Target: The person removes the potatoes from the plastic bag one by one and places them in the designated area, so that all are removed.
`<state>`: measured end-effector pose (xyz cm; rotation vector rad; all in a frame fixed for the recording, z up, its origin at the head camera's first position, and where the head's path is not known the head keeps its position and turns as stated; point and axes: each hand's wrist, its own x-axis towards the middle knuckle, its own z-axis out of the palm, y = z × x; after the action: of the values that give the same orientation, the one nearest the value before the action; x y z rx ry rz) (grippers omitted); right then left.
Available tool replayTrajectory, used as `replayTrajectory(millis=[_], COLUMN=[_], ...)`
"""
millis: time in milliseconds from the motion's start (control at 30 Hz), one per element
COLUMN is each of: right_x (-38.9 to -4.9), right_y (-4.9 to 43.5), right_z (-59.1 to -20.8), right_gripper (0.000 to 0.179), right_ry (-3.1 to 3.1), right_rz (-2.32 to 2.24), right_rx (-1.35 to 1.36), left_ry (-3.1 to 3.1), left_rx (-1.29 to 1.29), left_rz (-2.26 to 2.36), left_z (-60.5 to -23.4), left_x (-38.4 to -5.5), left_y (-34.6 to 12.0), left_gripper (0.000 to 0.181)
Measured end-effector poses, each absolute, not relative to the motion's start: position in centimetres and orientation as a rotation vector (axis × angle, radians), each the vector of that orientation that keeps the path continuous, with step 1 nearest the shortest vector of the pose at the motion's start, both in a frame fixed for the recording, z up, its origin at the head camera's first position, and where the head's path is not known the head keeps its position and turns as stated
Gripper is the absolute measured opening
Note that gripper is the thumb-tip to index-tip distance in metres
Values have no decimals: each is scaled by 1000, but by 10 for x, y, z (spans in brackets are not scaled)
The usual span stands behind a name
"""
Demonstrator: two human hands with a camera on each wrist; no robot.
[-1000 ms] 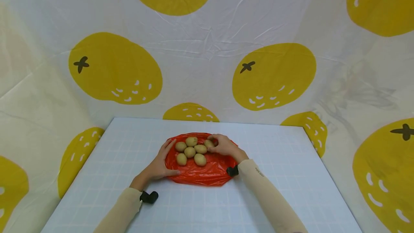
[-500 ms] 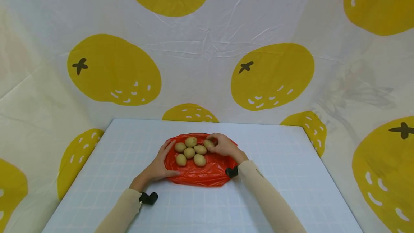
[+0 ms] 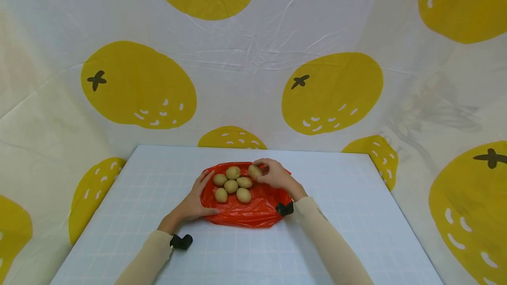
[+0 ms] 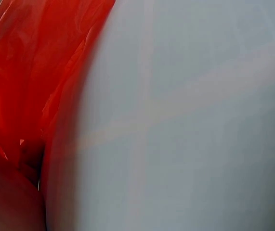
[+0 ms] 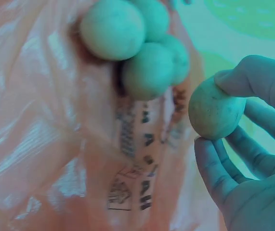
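My right hand (image 3: 274, 173) pinches a potato (image 5: 216, 107) between thumb and fingertips, at the far right of a red plastic bag (image 3: 257, 212). In the right wrist view this potato is apart from the others, and dark print shows on the bag beside it. Several more potatoes (image 3: 231, 186) lie grouped on the bag, to the left of my right hand. My left hand (image 3: 194, 202) rests at the bag's left edge with its fingers and thumb spread. The left wrist view shows only the bag's side (image 4: 41, 62) and the tabletop; the left fingers are hidden there.
The bag lies on a pale table (image 3: 336, 214) with a faint grid pattern. A white cloth (image 3: 241, 82) printed with big yellow fruit hangs behind the table and along both sides. Each wrist carries a small black camera mount (image 3: 181, 242).
My right hand has shifted slightly up and away with the potato in its fingers. The left hand and the other potatoes stay where they were.
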<state>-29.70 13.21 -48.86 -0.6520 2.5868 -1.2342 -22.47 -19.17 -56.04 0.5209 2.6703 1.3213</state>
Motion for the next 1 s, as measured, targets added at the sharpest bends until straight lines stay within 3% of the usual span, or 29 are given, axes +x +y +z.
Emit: replayTrajectory(millis=[433,1000], right_x=[-292,-283], right_y=[148,205], right_z=[-462,-453], right_gripper=[46,49], right_ry=[2571,2672], right_rz=[-1510,-1587], right_rx=[-629,-459], left_ry=[2687,2722], left_rx=[536,540], left_rz=[1325,1247], left_z=[-562,-565], left_x=[-226,-225], left_y=[-193,-193], left_gripper=[125,122])
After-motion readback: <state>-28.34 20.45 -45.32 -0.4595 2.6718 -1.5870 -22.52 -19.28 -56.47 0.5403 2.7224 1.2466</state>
